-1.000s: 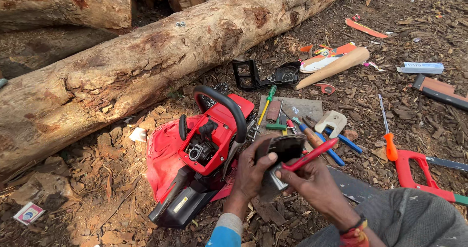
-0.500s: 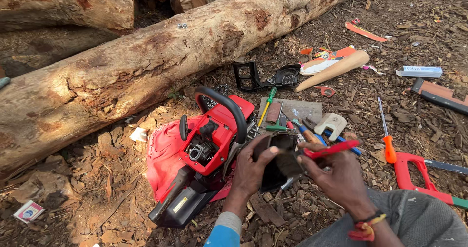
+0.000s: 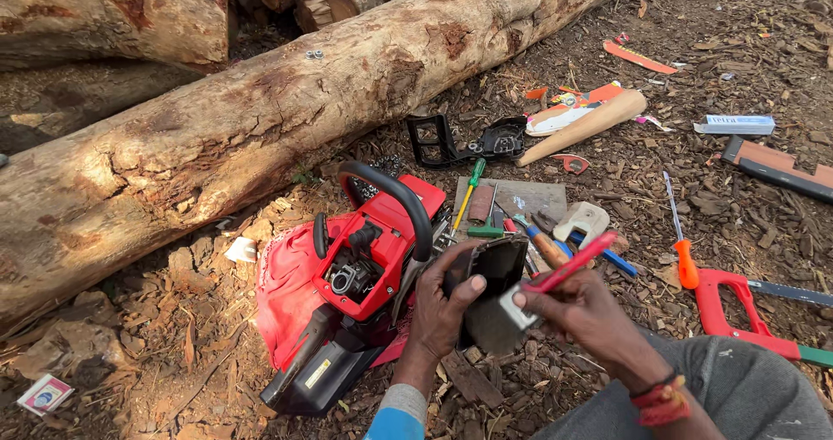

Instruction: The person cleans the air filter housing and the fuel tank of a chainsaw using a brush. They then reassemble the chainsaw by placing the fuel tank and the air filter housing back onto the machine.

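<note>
A red chainsaw body point(image 3: 364, 266) lies on a red cloth point(image 3: 282, 297) on the ground, its black handle arched over it. My left hand point(image 3: 442, 305) grips a black plastic cover point(image 3: 495, 297) just right of the chainsaw. My right hand point(image 3: 581, 310) holds a red-handled tool point(image 3: 573, 262) against the cover's right edge, near a small grey fitting point(image 3: 516, 314). My knee in grey cloth point(image 3: 737, 397) sits at the lower right.
A big log point(image 3: 286, 119) runs across behind the chainsaw. Screwdrivers and small tools point(image 3: 521, 223) lie on a flat board. A wooden handle point(image 3: 590, 128), a black handle part point(image 3: 468, 141), an orange screwdriver point(image 3: 681, 240) and a red saw point(image 3: 746, 305) are scattered right.
My hands have turned the black cover, and the red-handled tool has shifted a little up and right along its edge. The chainsaw has stayed put.
</note>
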